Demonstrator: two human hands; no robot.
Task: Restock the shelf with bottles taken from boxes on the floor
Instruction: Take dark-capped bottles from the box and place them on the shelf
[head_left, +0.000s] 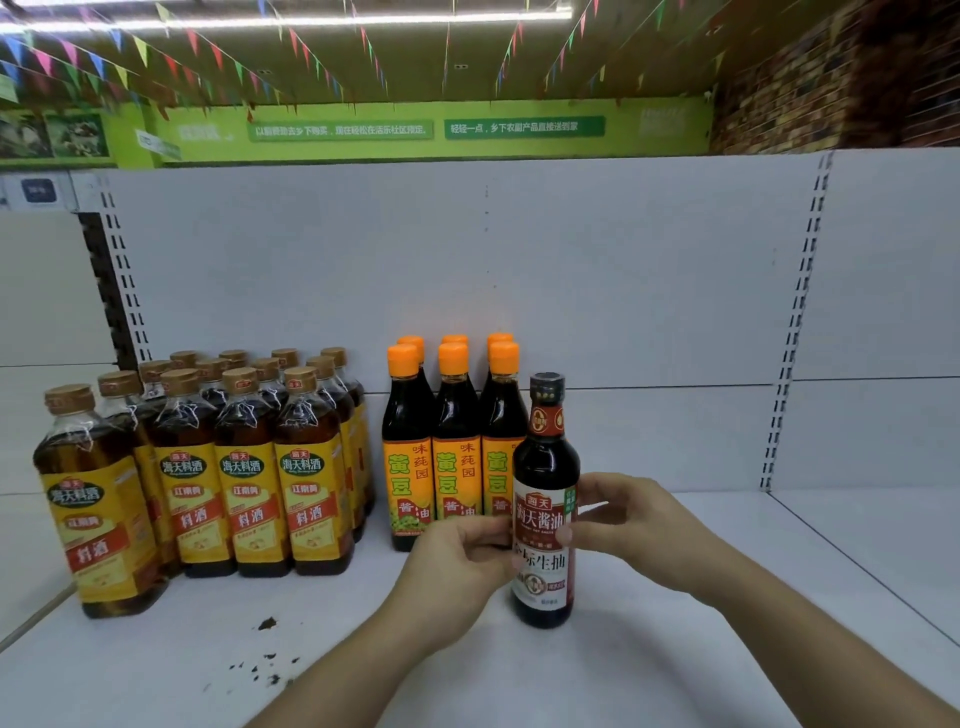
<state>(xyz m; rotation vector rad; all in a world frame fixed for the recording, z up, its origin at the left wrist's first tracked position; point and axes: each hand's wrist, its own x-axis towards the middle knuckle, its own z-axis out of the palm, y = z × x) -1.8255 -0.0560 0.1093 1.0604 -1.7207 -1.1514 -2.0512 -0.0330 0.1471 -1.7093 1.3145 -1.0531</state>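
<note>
**Soy sauce bottle (545, 499) being faced on the shelf (805, 525)**

The left hand (462, 551) and right hand (628, 519) both pinch it at the label, probably to turn the front outward. It stands upright just beside the orange-capped bottles (454, 441). Its label reads 海天酱油, 金标生抽; theirs reads 黄豆酱油.

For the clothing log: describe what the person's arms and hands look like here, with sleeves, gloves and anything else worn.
Nothing worn is visible. The left hand and right hand have no gloves, and no ring shows on the fingers in view. The left forearm and right forearm show no sleeve, watch or bracelet as far as the picture's edge.
</note>
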